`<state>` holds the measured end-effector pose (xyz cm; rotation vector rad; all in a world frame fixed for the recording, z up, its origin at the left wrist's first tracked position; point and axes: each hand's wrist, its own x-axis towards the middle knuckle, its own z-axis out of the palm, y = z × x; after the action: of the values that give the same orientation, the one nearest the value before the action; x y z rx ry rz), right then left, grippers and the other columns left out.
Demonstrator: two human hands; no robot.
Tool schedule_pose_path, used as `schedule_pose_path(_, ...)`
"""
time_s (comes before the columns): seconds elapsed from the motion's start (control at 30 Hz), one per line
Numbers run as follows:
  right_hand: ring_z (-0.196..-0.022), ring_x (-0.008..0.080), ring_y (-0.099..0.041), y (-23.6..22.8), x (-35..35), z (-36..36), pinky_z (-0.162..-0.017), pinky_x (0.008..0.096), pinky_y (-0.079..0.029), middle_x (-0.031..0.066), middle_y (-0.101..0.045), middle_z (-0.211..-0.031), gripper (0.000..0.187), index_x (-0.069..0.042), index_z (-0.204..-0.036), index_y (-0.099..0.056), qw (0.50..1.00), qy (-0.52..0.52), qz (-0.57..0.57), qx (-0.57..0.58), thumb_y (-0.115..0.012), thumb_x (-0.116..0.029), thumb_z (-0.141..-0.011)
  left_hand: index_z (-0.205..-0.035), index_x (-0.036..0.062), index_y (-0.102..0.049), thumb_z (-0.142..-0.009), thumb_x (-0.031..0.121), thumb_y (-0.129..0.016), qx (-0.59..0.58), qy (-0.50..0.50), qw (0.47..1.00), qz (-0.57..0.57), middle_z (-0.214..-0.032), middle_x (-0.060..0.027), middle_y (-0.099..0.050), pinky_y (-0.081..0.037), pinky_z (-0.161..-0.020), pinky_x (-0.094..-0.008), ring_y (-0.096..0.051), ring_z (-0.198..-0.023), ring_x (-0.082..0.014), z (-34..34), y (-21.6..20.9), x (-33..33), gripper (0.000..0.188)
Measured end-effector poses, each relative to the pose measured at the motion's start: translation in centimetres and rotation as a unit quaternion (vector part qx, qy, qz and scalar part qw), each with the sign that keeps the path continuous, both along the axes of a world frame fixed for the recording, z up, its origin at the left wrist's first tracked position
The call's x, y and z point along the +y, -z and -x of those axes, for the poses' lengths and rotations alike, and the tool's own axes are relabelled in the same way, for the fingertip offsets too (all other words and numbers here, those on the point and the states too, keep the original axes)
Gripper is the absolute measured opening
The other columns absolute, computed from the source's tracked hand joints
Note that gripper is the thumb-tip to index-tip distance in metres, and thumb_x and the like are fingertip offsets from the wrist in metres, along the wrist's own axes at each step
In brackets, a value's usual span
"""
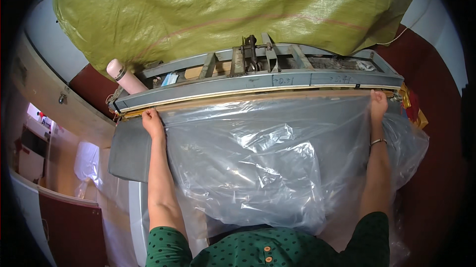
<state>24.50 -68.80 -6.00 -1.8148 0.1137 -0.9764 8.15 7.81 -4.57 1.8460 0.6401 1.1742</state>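
Observation:
A wide sheet of clear plastic film point(258, 153) lies over a grey surface in front of me and hangs toward my body. My left hand point(152, 122) is closed on the film's far left edge, beside a long metal bar point(213, 95). At the far right edge, my right hand point(378, 104) is also closed on the film, with its knuckles near the bar. Between my hands the far edge runs along a brown strip point(258, 97) under the bar. The film is wrinkled and shiny in the middle.
Behind the bar is a metal frame with a clamp-like lever point(253, 54). A pink bottle point(126, 78) leans at its left end. A large yellow-green woven sheet point(228, 9) covers the back. At left stands an open door point(74, 103), with a plastic bag point(88, 160) beyond.

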Motion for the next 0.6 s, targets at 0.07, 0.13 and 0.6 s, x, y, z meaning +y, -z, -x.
schedule_pose_path(0.07,-0.061,0.0041,-0.043,0.3,-0.4,-0.2,-0.056,0.0193,-0.037,-0.0037,-0.05,-0.068,0.018,-0.005,-0.078,-0.052,1.0,0.007,-0.021,0.001,-0.063,-0.018,-0.082,-0.079,0.0008,-0.048,-0.086,0.015,-0.052,-0.017,0.023,0.999,0.021,-0.063,-0.003,-0.049,-0.041,-0.057,-0.0267,-0.047,-0.06,-0.0116,0.1,-0.5,-1.0,0.017)
schedule_pose_path(0.13,-0.062,0.0048,-0.044,0.5,-1.6,-0.1,-0.057,0.0206,-0.039,-0.0025,-0.05,-0.069,0.018,-0.003,-0.078,-0.051,0.999,0.007,-0.041,0.003,-0.062,-0.017,-0.082,-0.083,0.0012,-0.047,-0.085,0.015,-0.053,-0.029,-0.007,0.999,0.027,-0.066,-0.0036,-0.049,-0.041,-0.056,-0.0267,-0.047,-0.059,-0.0116,-0.2,-1.1,-2.1,0.015)
schedule_pose_path(0.6,-0.061,0.0039,-0.039,-1.0,-1.9,1.6,-0.055,0.0186,-0.034,-0.005,-0.045,-0.068,0.011,-0.003,-0.081,-0.052,0.998,-0.046,-0.039,0.011,-0.059,-0.012,-0.083,-0.102,-0.0052,-0.055,-0.084,0.021,-0.054,0.08,0.009,0.996,0.026,-0.099,-0.0166,-0.057,-0.04,-0.084,-0.0329,-0.051,-0.095,-0.0238,6.7,-1.9,-2.4,0.032)
